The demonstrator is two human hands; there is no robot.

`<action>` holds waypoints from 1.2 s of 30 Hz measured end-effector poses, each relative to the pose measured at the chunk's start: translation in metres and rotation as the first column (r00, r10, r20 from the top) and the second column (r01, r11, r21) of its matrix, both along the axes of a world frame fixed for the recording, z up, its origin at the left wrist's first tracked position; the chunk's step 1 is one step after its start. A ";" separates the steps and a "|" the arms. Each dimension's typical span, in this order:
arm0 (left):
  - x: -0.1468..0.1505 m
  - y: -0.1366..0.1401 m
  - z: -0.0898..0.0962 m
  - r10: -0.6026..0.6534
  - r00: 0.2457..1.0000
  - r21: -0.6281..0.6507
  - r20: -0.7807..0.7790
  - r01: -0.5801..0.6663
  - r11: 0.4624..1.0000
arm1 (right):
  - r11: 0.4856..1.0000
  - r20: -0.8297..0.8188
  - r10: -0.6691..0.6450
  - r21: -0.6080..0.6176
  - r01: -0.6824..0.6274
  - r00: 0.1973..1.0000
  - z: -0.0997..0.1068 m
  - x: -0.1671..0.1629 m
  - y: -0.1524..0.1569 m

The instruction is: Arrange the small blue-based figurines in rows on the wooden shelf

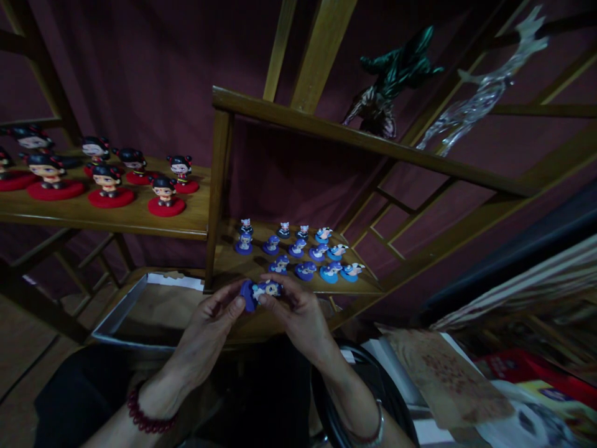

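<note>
Between my two hands, a small purple-haired figurine [267,289] on a purple base lies tipped on its side. The fingers of my left hand [212,317] pinch its base, and my right hand [298,311] grips it near the head. Just beyond my hands, several similar purple figurines [278,265] stand in rows on a wooden shelf [252,269]. Blue-based figurines [331,272] are at the right end of those rows, and small dark-based ones [284,229] are at the back.
To the left, a higher shelf [93,218] carries several black-haired figurines on red bases [166,206]. Below it lies a shallow box [153,311]. A green figure [396,81] and a clear glass sculpture [485,93] stand upper right. Papers [448,373] and bags lie lower right.
</note>
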State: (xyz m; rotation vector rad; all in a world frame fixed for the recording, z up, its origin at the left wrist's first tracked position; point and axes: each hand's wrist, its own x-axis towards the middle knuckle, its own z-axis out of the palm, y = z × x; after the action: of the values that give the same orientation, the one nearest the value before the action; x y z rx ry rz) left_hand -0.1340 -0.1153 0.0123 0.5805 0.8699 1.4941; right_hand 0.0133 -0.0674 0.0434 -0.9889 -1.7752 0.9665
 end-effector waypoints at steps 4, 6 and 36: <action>0.000 0.001 0.001 0.013 1.000 -0.012 -0.009 -0.013 1.000 | 0.999 0.049 -0.006 0.032 0.005 0.999 -0.001 0.000 -0.001; 0.000 0.001 0.001 0.022 1.000 -0.018 -0.020 -0.023 1.000 | 0.999 0.063 -0.010 0.039 0.007 0.998 -0.003 0.000 0.000; 0.003 0.001 -0.001 0.029 1.000 -0.016 0.004 -0.029 0.999 | 0.990 0.104 -0.070 0.131 0.056 0.992 -0.004 0.000 -0.003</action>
State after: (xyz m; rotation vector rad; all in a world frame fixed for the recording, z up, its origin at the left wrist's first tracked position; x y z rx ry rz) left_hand -0.1307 -0.1144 0.0118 0.5553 0.8896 1.5127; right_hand 0.0136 -0.0704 0.0396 -1.0254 -1.8598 0.7620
